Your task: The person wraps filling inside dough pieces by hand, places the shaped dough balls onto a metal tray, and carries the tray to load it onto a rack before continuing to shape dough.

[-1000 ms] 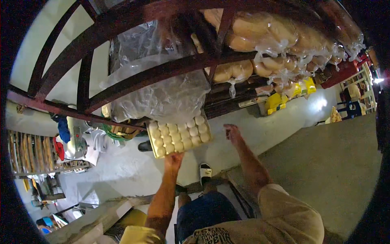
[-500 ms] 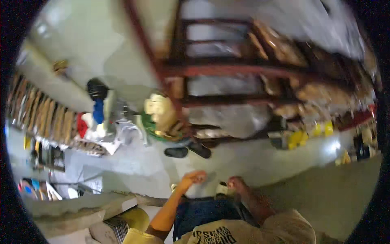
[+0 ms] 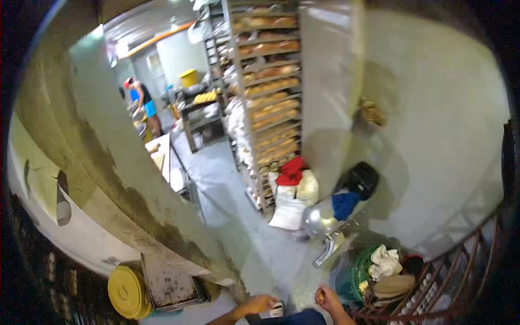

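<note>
Low in the view, my left hand [image 3: 262, 304] is held over the floor with its fingers curled together and nothing visible in them. A light-coloured shoe or sandal [image 3: 277, 311] shows just beside it. To its right, my right hand [image 3: 328, 299] is closed into a fist; whether anything small lies inside it is hidden. Nearest to the right hand is a green tub [image 3: 360, 273] with a crumpled white cloth [image 3: 385, 261] and a brown sack-like piece [image 3: 394, 287] at its top. Neither hand touches the tub.
A tall rack [image 3: 271, 103] of bread trays stands ahead, white sacks [image 3: 290, 211] at its foot. A wall edge [image 3: 146, 216] runs along the left, with a yellow lidded bucket [image 3: 127, 292] and stacked trays [image 3: 169, 281] below. A metal rack [image 3: 466, 276] is at right; a person [image 3: 145, 105] works far off.
My view has swung left, from the dark red rack to the passage with the bread rack. Both hands now sit lower in the picture; the green tub has shifted to the right.
</note>
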Motion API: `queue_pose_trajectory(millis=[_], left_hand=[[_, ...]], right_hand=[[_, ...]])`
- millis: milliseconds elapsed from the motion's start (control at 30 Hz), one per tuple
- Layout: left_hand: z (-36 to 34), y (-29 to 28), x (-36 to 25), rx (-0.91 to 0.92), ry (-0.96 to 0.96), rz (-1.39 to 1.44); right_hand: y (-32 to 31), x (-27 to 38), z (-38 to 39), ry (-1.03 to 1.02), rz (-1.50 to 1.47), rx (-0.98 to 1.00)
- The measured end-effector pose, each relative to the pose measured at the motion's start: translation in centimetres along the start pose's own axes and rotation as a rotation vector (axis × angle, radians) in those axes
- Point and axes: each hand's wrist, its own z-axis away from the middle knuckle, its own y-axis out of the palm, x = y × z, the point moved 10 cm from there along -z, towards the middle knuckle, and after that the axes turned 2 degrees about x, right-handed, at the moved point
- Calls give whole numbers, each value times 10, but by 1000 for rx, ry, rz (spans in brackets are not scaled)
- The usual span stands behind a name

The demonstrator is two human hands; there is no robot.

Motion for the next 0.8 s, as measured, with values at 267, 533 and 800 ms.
queue_pose_trajectory(millis=[267,533,800], left_hand=[[-135,-295,165,-353,-262,374],[-193,-593,280,-409,-411,88],[-77,-842,490,-931,-889,462]], right_hand=[[337,169,-304,107,505,159],[623,227,-578,457,578,529],[976,183,-847,713,587,674]])
